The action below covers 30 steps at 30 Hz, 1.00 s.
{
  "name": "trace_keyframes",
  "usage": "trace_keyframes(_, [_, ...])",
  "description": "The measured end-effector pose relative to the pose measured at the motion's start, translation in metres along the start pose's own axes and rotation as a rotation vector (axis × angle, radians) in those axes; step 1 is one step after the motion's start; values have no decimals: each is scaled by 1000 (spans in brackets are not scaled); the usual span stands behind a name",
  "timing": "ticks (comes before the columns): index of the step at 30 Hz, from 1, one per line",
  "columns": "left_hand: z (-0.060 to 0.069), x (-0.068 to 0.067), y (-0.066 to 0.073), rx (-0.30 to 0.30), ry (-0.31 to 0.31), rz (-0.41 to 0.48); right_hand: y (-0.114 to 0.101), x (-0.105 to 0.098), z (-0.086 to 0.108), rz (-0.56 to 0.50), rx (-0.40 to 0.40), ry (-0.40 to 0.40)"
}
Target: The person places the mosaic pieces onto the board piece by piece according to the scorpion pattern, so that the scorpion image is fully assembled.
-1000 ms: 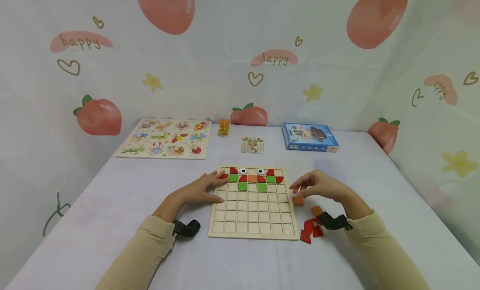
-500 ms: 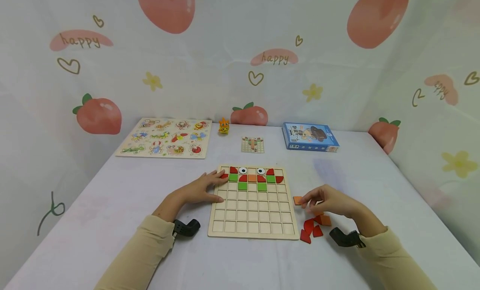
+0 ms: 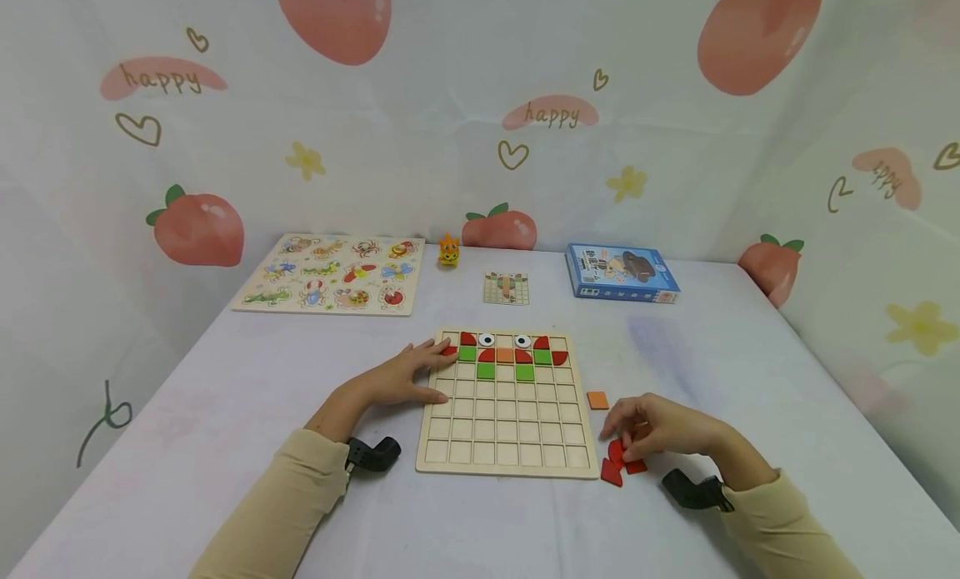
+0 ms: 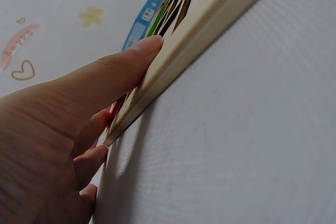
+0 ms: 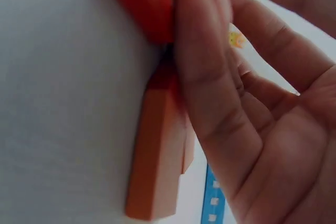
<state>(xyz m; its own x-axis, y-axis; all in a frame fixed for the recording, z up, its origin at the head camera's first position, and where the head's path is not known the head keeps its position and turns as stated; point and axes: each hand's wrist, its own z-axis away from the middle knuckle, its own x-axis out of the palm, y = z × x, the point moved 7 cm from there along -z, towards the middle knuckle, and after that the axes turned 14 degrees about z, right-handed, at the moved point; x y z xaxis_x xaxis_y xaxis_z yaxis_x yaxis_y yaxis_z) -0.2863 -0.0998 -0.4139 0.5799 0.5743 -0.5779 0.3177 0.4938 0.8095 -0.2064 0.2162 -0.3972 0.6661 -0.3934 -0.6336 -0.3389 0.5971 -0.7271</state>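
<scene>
My left hand rests on the left side of a wooden grid board, fingers spread over its upper left corner. In the left wrist view the thumb lies along the board's edge. Red, green and orange tiles and two eye pieces sit in the board's upper rows. My right hand is over loose red pieces right of the board, fingers bent. In the right wrist view its thumb and fingertips meet beside a red piece; whether they pinch it is unclear. Orange tiles lie under the hand.
A single orange tile lies by the board's right edge. Behind the board are a small pattern card, a blue box, an orange toy figure and an insect puzzle board. A printed cloth hangs behind.
My right hand has moved from the board's right edge down toward me, past the orange tile, to the red pieces. The left hand stays on the board.
</scene>
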Motion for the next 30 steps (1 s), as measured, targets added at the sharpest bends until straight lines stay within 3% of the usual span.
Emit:
trace_keyframes(14, [-2, 0, -1, 4, 2, 5, 0, 2, -1, 121, 6, 16])
trace_keyframes(24, [0, 0, 1, -1, 1, 18, 7, -3, -4, 143, 95, 65])
trace_keyframes(30, [0, -1, 2, 2, 4, 21, 8, -9, -7, 107, 97, 88])
